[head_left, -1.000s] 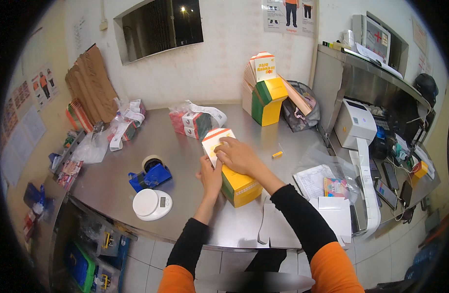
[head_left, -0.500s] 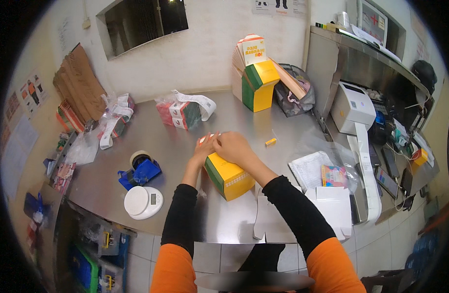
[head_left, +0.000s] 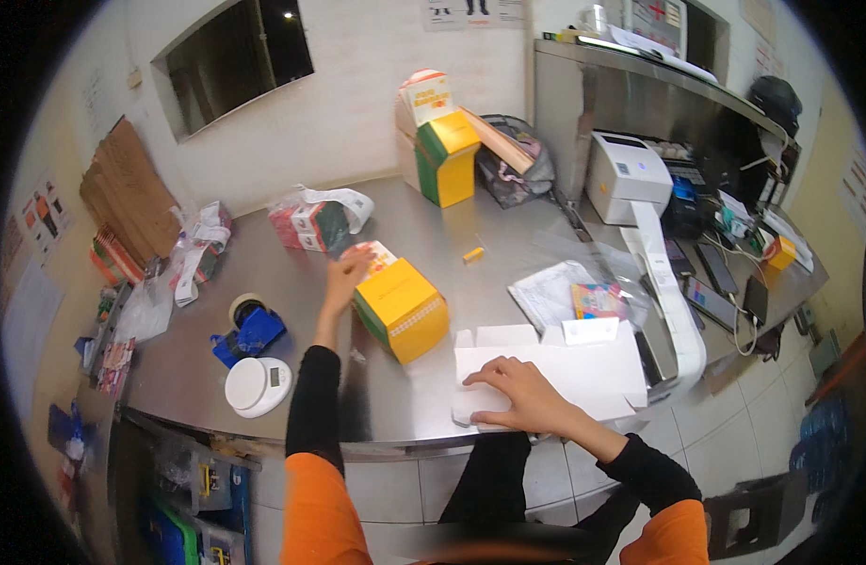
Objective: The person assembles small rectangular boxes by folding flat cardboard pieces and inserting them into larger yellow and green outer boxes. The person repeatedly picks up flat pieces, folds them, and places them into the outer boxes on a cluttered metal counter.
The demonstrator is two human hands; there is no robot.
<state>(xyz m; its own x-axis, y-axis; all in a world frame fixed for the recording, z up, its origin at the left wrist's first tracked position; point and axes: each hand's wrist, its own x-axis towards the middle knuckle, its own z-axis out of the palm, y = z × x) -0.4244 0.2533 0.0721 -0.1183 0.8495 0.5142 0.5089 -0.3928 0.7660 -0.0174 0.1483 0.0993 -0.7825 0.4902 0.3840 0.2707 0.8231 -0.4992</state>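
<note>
A yellow box (head_left: 402, 306) with a green side lies on the steel table in front of me, an orange and white flap (head_left: 374, 258) sticking up at its far end. At that far left end is my left hand (head_left: 346, 275), fingers by the flap; they are blurred, and their grip cannot be made out. My right hand (head_left: 522, 395) reaches over the near left edge of an unfolded white carton (head_left: 555, 367). Its thumb and fingers curve apart with nothing between them.
Left are a white scale (head_left: 257, 386), blue tape dispenser (head_left: 252, 334) and plastic-wrapped packs (head_left: 306, 221). A second yellow and green box (head_left: 447, 160) holding cards stands at the back. Right are a label printer (head_left: 629, 174) with trailing paper, a notepad (head_left: 546, 290) and a small yellow piece (head_left: 473, 254).
My right hand has left the yellow box and moved right and nearer to the white carton. The left hand stays at the box's far end. The whole view has shifted.
</note>
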